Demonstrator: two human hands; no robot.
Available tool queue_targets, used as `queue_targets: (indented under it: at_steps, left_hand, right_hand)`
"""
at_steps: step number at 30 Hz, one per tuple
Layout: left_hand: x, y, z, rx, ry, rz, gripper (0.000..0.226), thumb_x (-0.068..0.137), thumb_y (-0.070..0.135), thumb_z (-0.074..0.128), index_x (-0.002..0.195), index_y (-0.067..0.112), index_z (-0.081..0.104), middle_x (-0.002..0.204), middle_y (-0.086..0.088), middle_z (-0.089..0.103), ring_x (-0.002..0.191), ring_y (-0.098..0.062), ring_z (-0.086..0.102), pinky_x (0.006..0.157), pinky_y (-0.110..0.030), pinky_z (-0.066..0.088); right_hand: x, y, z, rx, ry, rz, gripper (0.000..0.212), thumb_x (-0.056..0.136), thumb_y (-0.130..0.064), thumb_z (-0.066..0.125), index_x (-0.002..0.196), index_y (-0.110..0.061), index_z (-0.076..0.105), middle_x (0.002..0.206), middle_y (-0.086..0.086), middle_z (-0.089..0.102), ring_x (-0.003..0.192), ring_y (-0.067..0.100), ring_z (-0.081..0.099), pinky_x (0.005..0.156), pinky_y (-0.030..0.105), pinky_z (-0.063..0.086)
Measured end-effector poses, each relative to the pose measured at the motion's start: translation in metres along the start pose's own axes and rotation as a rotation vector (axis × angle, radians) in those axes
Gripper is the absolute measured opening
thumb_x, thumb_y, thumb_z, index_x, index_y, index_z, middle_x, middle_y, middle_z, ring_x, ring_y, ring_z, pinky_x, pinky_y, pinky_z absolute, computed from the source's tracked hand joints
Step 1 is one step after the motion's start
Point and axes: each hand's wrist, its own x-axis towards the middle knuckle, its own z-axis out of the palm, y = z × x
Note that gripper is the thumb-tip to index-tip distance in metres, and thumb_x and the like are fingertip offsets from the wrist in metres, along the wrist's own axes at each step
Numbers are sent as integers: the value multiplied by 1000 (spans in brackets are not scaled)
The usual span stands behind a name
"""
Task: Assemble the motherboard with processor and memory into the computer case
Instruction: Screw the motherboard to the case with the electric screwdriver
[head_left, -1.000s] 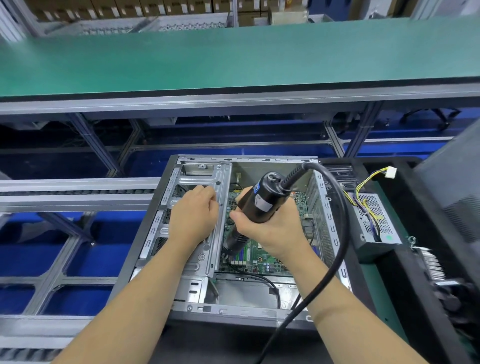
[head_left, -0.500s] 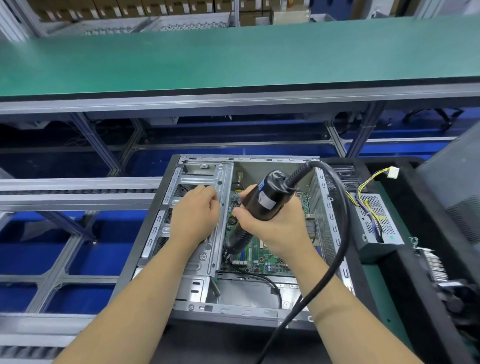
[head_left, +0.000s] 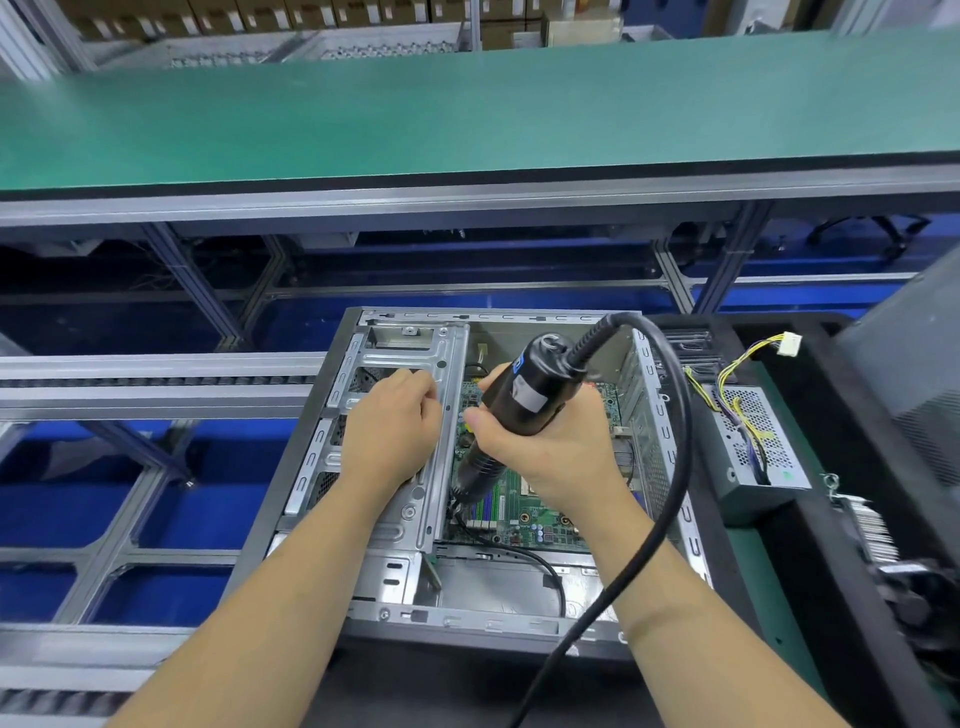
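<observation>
Inside the computer case (head_left: 291, 467), right hand (head_left: 561, 457) grips the electric screwdriver (head_left: 514, 410) over the motherboard (head_left: 524, 514) — left hand (head_left: 389, 431) curled on the drive cage (head_left: 436, 364).

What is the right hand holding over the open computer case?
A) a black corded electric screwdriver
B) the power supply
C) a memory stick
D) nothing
A: the right hand grips a black corded electric screwdriver, its tip pointing down at the motherboard inside the computer case.

Both hands' grips (head_left: 389, 431) (head_left: 550, 452) curled.
</observation>
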Motion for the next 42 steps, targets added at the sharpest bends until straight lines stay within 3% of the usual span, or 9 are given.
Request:
queue_targets:
  at_steps: [2, 5, 9, 14, 23, 29, 31, 36, 42]
  left_hand:
    - [0, 0, 0, 0, 5, 3, 10, 87, 17, 46, 79, 21, 52, 76, 7, 52, 71, -17, 48, 54, -31, 31]
    - [0, 0, 0, -3, 9, 7, 10, 88, 16, 47, 79, 20, 52, 76, 7, 52, 71, -18, 48, 55, -32, 35]
    - [0, -1, 0, -4, 9, 12, 10, 88, 17, 48, 80, 19, 53, 76, 7, 52, 72, -18, 48, 55, -32, 34]
    - [0, 0, 1, -6, 19, 14, 10, 87, 17, 48, 79, 19, 53, 76, 6, 52, 72, -19, 48, 55, -31, 32]
    - [0, 0, 1, 5, 14, 14, 10, 88, 18, 46, 80, 21, 52, 76, 7, 52, 71, -18, 49, 53, -30, 31]
    - [0, -2, 2, 10, 19, 19, 11, 89, 17, 47, 80, 19, 53, 75, 7, 52, 70, -18, 49, 52, -31, 33]
    - [0, -2, 2, 14, 20, 18, 11, 89, 17, 48, 80, 19, 54, 76, 7, 52, 70, -18, 49, 53, -31, 36]
    - [0, -3, 2, 20, 19, 19, 12, 90, 18, 48, 79, 21, 52, 74, 8, 51, 69, -17, 48, 51, -30, 31]
    - [1, -2, 2, 19, 24, 18, 12, 90, 18, 48, 78, 21, 52, 73, 8, 50, 68, -17, 48, 50, -29, 30]
  right_hand:
    - [0, 1, 0, -11, 12, 9, 27, 74, -33, 78, 85, -13, 63, 77, 5, 66, 70, 20, 64, 70, 41, 55]
    - [0, 1, 0, -8, 12, 17, 26, 74, -33, 78, 86, -15, 64, 77, 3, 66, 69, 12, 63, 70, 41, 56]
    - [0, 2, -2, -27, 19, 15, 26, 74, -35, 78, 84, -15, 65, 76, 3, 67, 72, 22, 65, 70, 42, 57]
    - [-1, 1, -1, -11, 16, -1, 25, 74, -34, 77, 82, -14, 63, 77, 4, 66, 67, 13, 62, 68, 33, 54]
    - [-3, 0, 0, 58, 23, 17, 23, 74, -28, 78, 84, -13, 64, 77, 6, 66, 69, 9, 61, 69, 37, 56]
    - [-3, 0, -1, 67, 49, 22, 25, 74, -30, 78, 81, -10, 65, 77, 9, 66, 72, 27, 63, 71, 43, 56]
    - [-3, 1, -2, 58, 61, 21, 24, 74, -31, 78, 82, -12, 65, 77, 6, 66, 73, 28, 63, 71, 39, 56]
    - [-3, 4, -2, 64, 65, 19, 20, 74, -31, 79, 84, -19, 67, 77, 0, 68, 71, 9, 64, 71, 30, 57]
    - [-3, 3, -3, 63, 64, 4, 18, 75, -30, 79, 83, -20, 67, 77, -2, 69, 70, 9, 64, 69, 24, 57]
